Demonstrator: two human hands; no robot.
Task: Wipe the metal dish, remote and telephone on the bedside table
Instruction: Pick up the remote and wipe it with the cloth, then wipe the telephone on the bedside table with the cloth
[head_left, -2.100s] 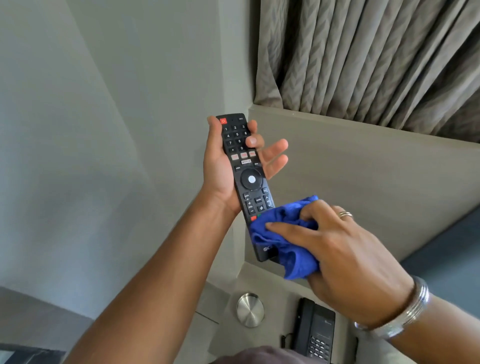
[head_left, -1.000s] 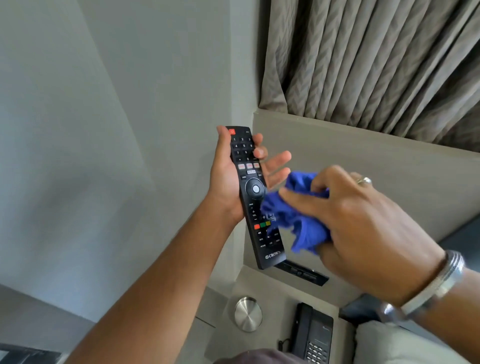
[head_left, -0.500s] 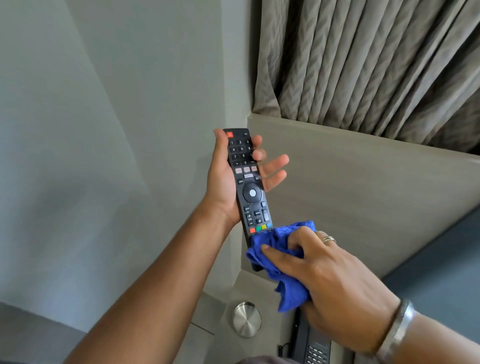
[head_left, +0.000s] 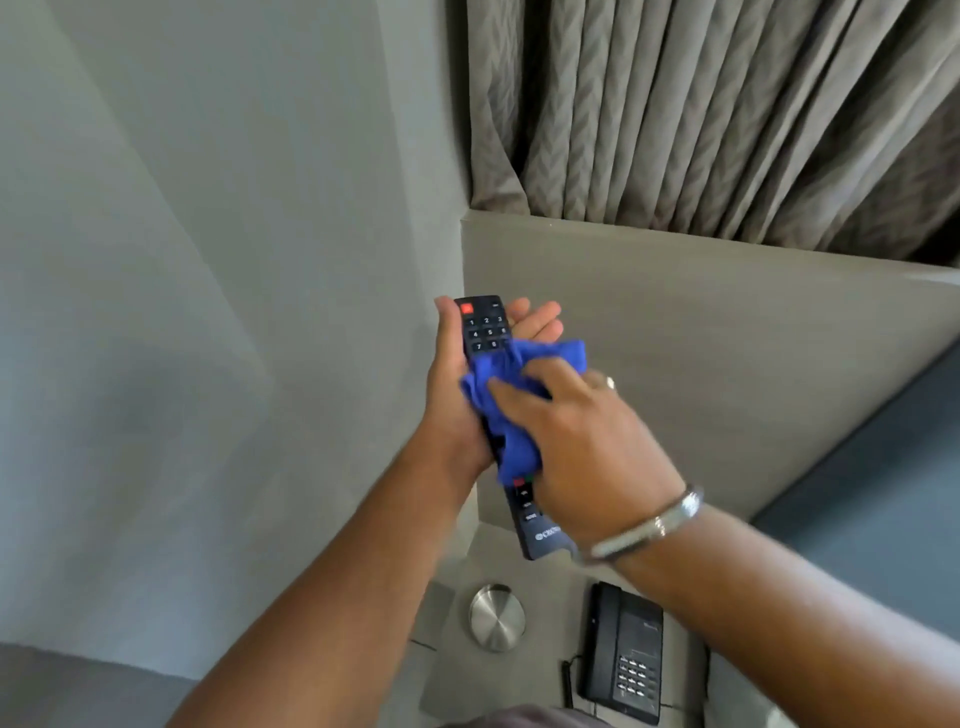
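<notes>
My left hand (head_left: 451, 400) holds a black remote (head_left: 485, 328) upright in front of me, thumb along its left edge and fingers behind it. My right hand (head_left: 587, 447) grips a bunched blue cloth (head_left: 511, 395) and presses it on the remote's middle, hiding those buttons. The number keys show above the cloth, and the remote's lower end sticks out below my right hand. Down on the bedside table (head_left: 545, 577) lie a round brushed metal dish (head_left: 497, 617) and a black telephone (head_left: 623, 652) to its right.
A grey wall fills the left side. A beige padded headboard panel (head_left: 701, 353) stands behind my hands, with pleated grey curtains (head_left: 701, 109) above it. A dark blue-grey surface (head_left: 883, 499) lies at the right.
My right hand has slid the blue cloth up the remote from its lower end to its middle. The remote's lower end is now uncovered, and my left hand keeps its hold.
</notes>
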